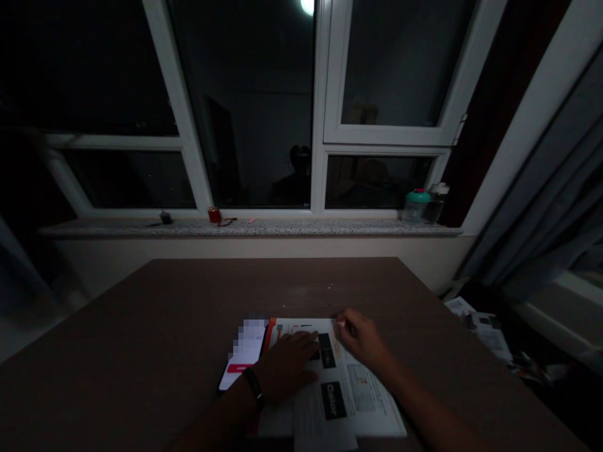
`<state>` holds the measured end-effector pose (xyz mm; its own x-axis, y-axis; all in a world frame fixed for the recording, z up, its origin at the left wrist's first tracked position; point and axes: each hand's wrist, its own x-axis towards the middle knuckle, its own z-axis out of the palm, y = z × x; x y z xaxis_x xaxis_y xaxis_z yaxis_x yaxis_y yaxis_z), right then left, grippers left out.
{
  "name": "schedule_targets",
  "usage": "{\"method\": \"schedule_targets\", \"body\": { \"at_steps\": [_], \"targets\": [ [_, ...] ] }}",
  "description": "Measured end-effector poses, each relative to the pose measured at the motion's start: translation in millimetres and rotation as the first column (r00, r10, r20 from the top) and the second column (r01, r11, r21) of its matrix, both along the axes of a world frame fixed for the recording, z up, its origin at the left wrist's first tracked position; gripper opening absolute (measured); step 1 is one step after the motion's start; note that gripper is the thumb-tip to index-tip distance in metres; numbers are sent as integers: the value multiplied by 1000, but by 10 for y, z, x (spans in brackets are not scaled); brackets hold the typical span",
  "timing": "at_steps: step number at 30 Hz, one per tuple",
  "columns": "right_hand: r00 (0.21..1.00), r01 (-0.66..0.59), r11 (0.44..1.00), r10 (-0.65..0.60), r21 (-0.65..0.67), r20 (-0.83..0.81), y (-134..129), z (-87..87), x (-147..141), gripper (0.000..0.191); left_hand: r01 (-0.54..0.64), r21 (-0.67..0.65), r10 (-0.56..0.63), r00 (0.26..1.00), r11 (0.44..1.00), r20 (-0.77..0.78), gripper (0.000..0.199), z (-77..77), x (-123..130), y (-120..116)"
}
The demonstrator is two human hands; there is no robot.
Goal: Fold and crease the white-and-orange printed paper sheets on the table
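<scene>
A printed magazine or booklet [372,414] lies on the table in front of me, with dark picture blocks and the word "Color" on its page. My left hand [289,364], a dark band on its wrist, rests flat across the page with fingers stretched out. At the upper right corner of the page is my right hand [355,333], its fingers pinched together. Something small and pale shows at those fingertips, too small to name. Left of the booklet lies a phone [238,376] with a lit screen, partly blurred out.
The brown table [141,339] reaches toward a window sill [292,227]. On the sill stand a red container [214,215], a small dark object [165,217] and a bottle with a green lid [416,204]. Papers [490,333] lie below the table's right edge.
</scene>
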<state>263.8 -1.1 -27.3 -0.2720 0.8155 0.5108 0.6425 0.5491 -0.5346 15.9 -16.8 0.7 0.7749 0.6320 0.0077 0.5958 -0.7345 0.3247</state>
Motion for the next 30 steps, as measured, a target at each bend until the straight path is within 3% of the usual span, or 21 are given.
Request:
{"method": "schedule_targets", "body": {
  "at_steps": [4, 7, 10, 13, 16, 23, 30],
  "targets": [
    [979, -195, 979, 198, -67, 46, -40, 34, 8, 16, -48, -22, 47, 998, 999, -33, 63, 3, 21, 15],
    [961, -259, 960, 267, -102, 75, -57, 57, 3, 18, -37, -28, 37, 999, 999, -20, 62, 3, 20, 38],
    [957, -256, 957, 271, -133, 104, -69, 81, -2, 8, -43, -18, 44, 999, 999, 23, 61, 4, 12, 57],
    [958, -226, 960, 250, -165, 138, -74, 101, -1, 34, -111, 36, 109, 993, 993, 53, 57, 14, 7, 66],
    [960, -218, 958, 245, -186, 138, -76, 120, 15, 44, -219, 91, 214, 975, 971, 65, 51, 27, 7, 75],
    [964, -199, 957, 230, -212, 136, -79, 147, 60, 44, -325, 147, 328, 945, 934, -1, 41, 74, 4, 79],
    [967, -195, 957, 225, -214, 123, -75, 132, 47, 43, -341, 162, 345, 939, 926, 2, 42, 60, 33, 57]
  ]
}}
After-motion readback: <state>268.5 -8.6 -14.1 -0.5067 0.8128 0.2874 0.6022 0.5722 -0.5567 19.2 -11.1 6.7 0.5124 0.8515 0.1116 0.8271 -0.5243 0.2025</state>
